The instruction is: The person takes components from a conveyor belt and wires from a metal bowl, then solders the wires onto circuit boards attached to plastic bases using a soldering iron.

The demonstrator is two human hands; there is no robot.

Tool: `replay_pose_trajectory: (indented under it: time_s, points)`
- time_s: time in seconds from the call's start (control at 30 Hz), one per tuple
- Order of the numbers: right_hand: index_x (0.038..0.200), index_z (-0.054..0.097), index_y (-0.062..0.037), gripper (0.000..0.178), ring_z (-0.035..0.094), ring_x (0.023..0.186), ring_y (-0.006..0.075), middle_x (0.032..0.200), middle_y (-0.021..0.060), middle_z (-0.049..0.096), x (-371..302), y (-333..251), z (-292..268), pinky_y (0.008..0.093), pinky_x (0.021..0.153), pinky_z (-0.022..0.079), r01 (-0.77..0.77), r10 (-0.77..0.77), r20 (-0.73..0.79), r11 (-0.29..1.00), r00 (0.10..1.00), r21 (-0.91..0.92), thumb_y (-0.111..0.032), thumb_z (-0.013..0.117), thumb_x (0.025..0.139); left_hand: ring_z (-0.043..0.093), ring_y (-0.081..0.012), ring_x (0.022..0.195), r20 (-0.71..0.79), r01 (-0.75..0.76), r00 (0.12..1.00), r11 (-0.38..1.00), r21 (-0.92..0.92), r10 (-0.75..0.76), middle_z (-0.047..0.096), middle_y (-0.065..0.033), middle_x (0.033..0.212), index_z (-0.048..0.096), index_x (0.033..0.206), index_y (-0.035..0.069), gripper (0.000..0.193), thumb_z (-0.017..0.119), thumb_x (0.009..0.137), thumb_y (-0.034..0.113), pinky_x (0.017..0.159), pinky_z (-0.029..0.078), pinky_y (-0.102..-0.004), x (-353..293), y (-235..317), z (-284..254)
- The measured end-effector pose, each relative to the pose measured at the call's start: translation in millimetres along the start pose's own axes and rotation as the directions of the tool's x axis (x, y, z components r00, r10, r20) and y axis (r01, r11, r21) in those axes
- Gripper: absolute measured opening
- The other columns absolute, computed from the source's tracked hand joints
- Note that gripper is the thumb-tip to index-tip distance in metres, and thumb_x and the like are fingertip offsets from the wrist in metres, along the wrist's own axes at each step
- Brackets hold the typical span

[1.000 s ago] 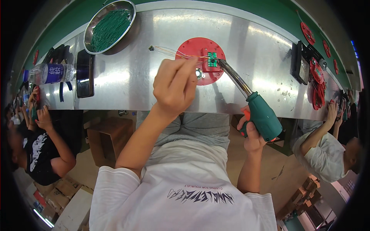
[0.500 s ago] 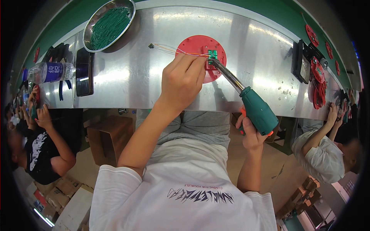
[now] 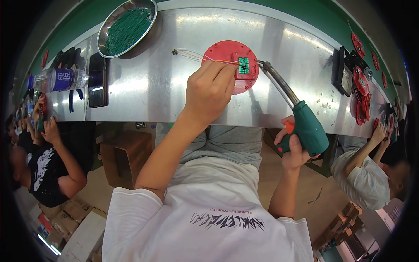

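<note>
On the metal bench lies a round red plastic disc point(image 3: 222, 49) with a small green circuit board point(image 3: 243, 65) on its raised middle. My left hand point(image 3: 208, 89) is closed in a pinch on thin wires point(image 3: 194, 55) at the board's left edge; the fingertips hide the exact grip. These wires trail left across the bench to a small dark connector point(image 3: 174, 51). Wrapped round a green soldering gun point(image 3: 309, 129), my right hand point(image 3: 294, 153) has a finger by the orange trigger. The gun's tip points up and left, just right of the board and apart from it.
A steel bowl point(image 3: 103, 49) of green strips stands far left. Nearer are a water bottle point(image 3: 56, 81), a dark phone-like slab point(image 3: 98, 89) and blue-handled pliers point(image 3: 71, 100). At right lie a black-framed tray point(image 3: 345, 74) and several red discs point(image 3: 361, 107). People work on both sides.
The soldering gun has moved right and back, so its tip has left the circuit board. My left hand stays pinched on the wires.
</note>
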State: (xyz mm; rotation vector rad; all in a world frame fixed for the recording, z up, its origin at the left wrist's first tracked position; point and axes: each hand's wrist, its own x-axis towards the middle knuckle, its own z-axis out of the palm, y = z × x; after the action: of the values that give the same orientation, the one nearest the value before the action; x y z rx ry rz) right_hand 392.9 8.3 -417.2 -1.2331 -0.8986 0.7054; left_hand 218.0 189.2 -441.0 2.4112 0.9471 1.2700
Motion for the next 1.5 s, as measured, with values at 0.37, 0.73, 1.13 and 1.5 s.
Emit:
replay_pose_trajectory:
  time_s: [0.37, 0.73, 1.13, 1.5]
  points:
    - [0.111, 0.055, 0.0064, 0.035, 0.054, 0.048, 0.0176, 0.084, 0.0161, 0.061, 54, 20, -15, 0.0318, 0.042, 0.045, 0.01, 0.055, -0.299, 0.977, 0.953, 0.213, -0.027, 0.05, 0.1, 0.056, -0.0371, 0.104, 0.053, 0.109, 0.992, 0.993, 0.036, -0.111, 0.057, -0.0156, 0.125, 0.062, 0.117, 0.007, 0.056, 0.081, 0.065, 0.017, 0.091, 0.044, -0.0457, 30, 15, -21]
    - [0.101, 0.057, -0.0018, 0.038, 0.046, 0.051, 0.0144, 0.061, 0.0053, 0.05, 59, 15, -16, 0.0282, 0.049, 0.04, -0.006, 0.222, -0.573, 0.935, 0.789, 0.354, -0.038, 0.046, 0.104, 0.057, -0.0377, 0.113, -0.101, 0.064, 0.995, 0.91, 0.41, -0.024, 0.059, -0.0186, 0.125, 0.059, 0.123, 0.004, 0.058, 0.076, 0.08, 0.039, 0.092, 0.046, -0.0519, 242, -127, 57]
    - [0.106, 0.056, 0.0001, 0.028, 0.051, 0.048, 0.0162, 0.076, 0.0089, 0.058, 60, 17, -7, 0.0327, 0.045, 0.045, 0.051, 0.204, -0.586, 0.92, 0.784, 0.388, -0.027, 0.05, 0.102, 0.072, -0.0348, 0.094, 0.096, 0.604, 0.796, 0.773, -0.193, -0.597, 0.074, -0.0201, 0.1, 0.077, 0.095, 0.004, 0.026, 0.067, 0.088, 0.026, 0.088, 0.055, -0.0424, 255, -208, 21]
    - [0.098, 0.057, -0.0001, 0.031, 0.052, 0.053, 0.0144, 0.075, 0.0073, 0.056, 62, 12, -7, 0.0303, 0.047, 0.044, 0.033, 0.182, -0.55, 0.933, 0.815, 0.357, -0.03, 0.05, 0.103, 0.068, -0.0385, 0.103, 0.304, -0.138, 0.943, 0.99, -0.01, 0.135, 0.067, -0.0231, 0.123, 0.071, 0.087, -0.002, 0.021, 0.067, 0.088, 0.019, 0.092, 0.054, -0.0452, 51, -59, -49]
